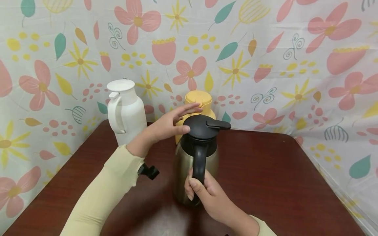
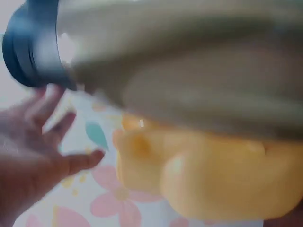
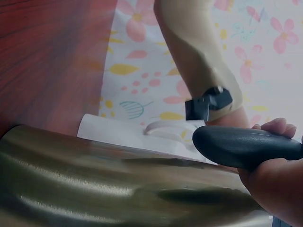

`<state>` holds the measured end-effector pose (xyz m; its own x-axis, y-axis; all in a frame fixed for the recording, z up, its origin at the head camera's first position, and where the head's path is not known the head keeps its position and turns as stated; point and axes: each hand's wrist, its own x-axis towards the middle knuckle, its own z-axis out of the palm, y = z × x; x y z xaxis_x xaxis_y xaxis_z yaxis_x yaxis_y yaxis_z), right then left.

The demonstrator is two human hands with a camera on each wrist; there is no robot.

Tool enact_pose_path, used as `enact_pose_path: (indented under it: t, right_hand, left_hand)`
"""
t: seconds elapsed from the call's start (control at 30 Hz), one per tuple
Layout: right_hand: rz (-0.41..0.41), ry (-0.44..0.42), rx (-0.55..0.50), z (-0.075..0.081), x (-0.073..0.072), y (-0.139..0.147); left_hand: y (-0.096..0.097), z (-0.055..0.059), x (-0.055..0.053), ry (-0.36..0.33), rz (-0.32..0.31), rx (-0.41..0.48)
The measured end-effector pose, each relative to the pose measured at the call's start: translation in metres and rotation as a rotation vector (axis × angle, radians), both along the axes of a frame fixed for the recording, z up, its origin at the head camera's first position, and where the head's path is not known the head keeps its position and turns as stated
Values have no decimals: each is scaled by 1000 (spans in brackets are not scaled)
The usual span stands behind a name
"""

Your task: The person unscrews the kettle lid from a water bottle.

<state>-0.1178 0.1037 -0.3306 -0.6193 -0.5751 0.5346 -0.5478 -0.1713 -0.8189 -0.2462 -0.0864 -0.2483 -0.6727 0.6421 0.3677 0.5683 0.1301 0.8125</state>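
Note:
A metallic thermos jug [image 1: 178, 170] with a black lid [image 1: 200, 126] stands upright at the middle of the table. My right hand [image 1: 211, 198] grips the lower part of its black handle [image 1: 199, 160], fingers curled round it. The handle also shows in the right wrist view, as a dark bar [image 3: 241, 144]. Beside the lid's left edge is my left hand [image 1: 168, 123], fingers extended and thumb toward the lid. In the left wrist view its fingers [image 2: 59, 125] are spread; whether they touch the jug I cannot tell.
A yellow jug [image 1: 198, 97] stands behind the metallic one, partly hidden. To the left is a white jug [image 1: 133, 114] with its handle facing me. A patterned curtain [image 1: 251, 82] hangs behind the dark red table [image 1: 265, 177]. A black camera mount [image 1: 151, 172] sticks out from my left wrist.

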Motion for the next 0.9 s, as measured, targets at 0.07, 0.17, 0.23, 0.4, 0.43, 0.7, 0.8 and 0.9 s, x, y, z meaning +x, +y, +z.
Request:
enact_pose_path:
  t: [0.07,0.17,0.23,0.4,0.43,0.7,0.8,0.9]
  right_hand:
    - [2,8,1,0,-1,-1]
    - [9,9,3,0,-1,-2]
    - [8,5,4,0,-1,-2]
    - [-1,-9,5,0,0,0]
    - [-3,-10,4,0,0,0]
    - [-11,-4,0,-1,1,1]
    - [-11,-7,0,-1,1,1]
    - [-10,-14,1,-1,1,0]
  left_hand:
    - [-3,1,-11,-29,-118,-31]
    - [-4,2,-19,-61,-204,-82]
    - [-3,3,-21,-78,-224,-102]
    - [2,-1,-20,-119,-222,-92]
    - [3,-2,-20,-125,-216,-86]
    - [4,-3,-5,-81,-10,-111]
    - [5,-2,5,-40,84,-123]
    - [8,-3,13,-17,172,-119]
